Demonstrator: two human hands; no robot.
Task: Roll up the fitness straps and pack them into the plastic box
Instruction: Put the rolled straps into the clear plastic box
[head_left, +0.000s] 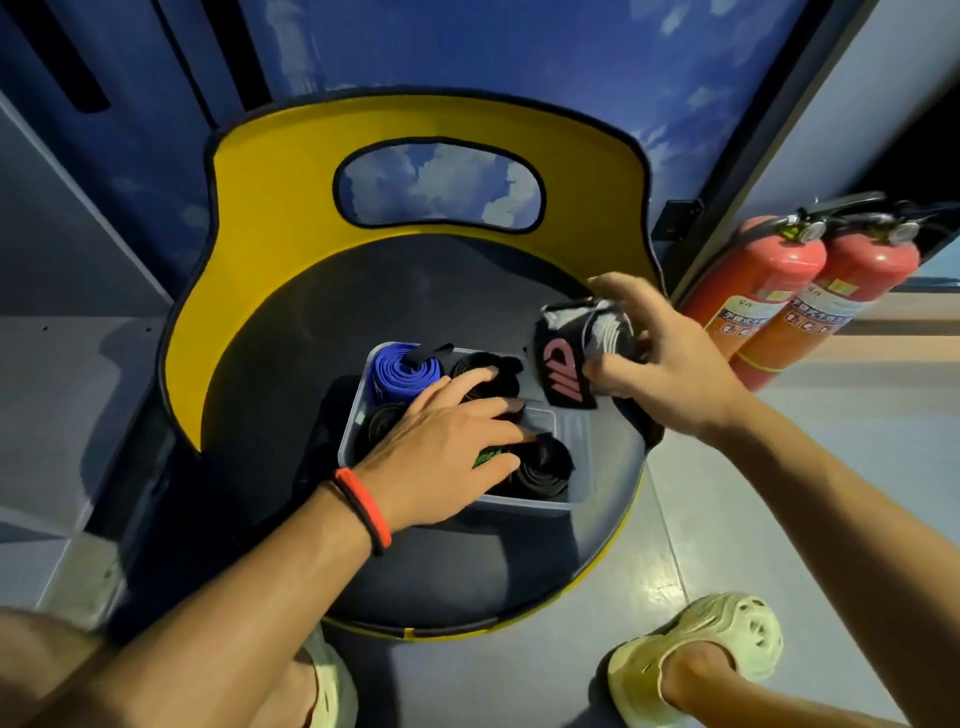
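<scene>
Our left hand (447, 441) lies flat and open, palm down, inside the plastic box (576, 467), pressing on the rolled black straps (540, 467) beneath and just beyond its fingers. A blue roll (400, 371) sits past the fingertips in the box's far corner. Our right hand (670, 364) is closed around a black strap with pink lettering (566, 369), held just above the box's far edge, beside the left hand's fingertips (its tail hangs loose below the palm, so the roll looks only partly wound).

The box already seems nearly full, and we judge this to be one of the last straps to go in. The risk from here is springiness: if we lift the left hand to make room, the packed rolls may uncoil and fill the gap. The loose tail could also catch on the rim, and pushing hard may slide the box across the round seat (467, 301).
</scene>
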